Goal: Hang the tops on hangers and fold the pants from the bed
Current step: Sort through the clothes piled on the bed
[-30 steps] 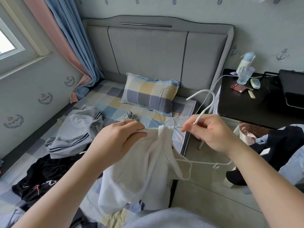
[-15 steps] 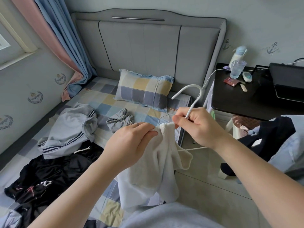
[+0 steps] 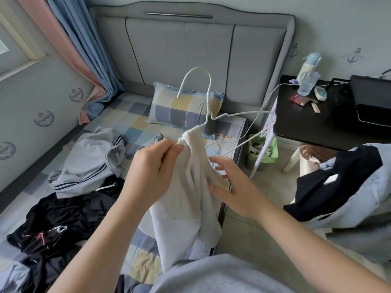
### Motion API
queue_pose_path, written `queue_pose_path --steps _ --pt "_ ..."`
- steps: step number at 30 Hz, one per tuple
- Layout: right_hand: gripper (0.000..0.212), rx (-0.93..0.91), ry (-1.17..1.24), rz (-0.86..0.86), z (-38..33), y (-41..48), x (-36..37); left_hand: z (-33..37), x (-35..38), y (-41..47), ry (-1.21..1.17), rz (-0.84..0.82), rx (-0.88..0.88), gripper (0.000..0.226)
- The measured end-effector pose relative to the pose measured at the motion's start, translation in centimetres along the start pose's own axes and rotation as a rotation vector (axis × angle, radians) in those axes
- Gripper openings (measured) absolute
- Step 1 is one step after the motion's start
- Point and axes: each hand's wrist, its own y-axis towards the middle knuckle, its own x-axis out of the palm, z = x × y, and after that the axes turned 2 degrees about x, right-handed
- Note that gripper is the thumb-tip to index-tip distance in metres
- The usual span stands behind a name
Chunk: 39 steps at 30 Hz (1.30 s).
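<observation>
Holding crumpled scraps, a green basket [image 3: 274, 155] stands beside the bed [image 3: 131, 123]. Over the bed's edge the left hand [image 3: 152, 172] pinches the white top [image 3: 190, 204] onto the hanger [image 3: 208, 98], hook upward, long axis running rightward; the right hand [image 3: 234, 191], fingers relaxed, touches the cloth.

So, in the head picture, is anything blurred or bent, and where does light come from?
Head view: the blue-capped bottle on the black table is smeared, the right hand looks slightly soft, the headboard bows from the wide lens, daylight comes from the window at left.
</observation>
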Motion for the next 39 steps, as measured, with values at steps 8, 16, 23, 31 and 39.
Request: queue_pose_path --steps 8,16,23,31,39 --pt "0.042 0.103 0.155 0.02 -0.6 2.5 1.5 0.0 0.9 -0.9 -0.034 0.014 -0.095 0.023" --pt "0.029 0.075 0.272 0.027 0.7 1.0 2.1 -0.3 1.1 -1.0 -0.022 0.015 -0.199 0.027" --pt "0.052 0.208 0.005 -0.275 6.2 0.5 1.3 -1.0 0.3 -0.9 -0.05 -0.069 -0.201 0.032" --pt "0.016 0.191 -0.652 -0.136 11.4 0.6 -1.3 -3.0 -1.1 -1.4 -0.03 -0.197 -0.199 0.038" --pt "0.02 0.185 -0.825 -0.024 12.0 0.2 -5.3 -4.6 -3.2 -2.0 0.034 -0.335 -0.27 0.018"
